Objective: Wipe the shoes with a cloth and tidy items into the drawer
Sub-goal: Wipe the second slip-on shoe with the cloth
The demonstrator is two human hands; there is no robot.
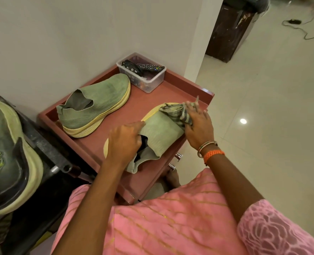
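Green shoes [95, 102], striped cloth [178, 113], pink cabinet [149, 100]

Pink garment [171, 223], orange wrist bangles [213, 154]

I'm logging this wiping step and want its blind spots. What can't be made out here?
All in the head view:
- Toe of the near shoe: covered by the cloth under the right hand.
- Drawer fronts: only two knobs show past the cabinet top.
- Plastic box contents: beyond the remote, too small.
- Left-hand fingertips: tucked inside the shoe collar.
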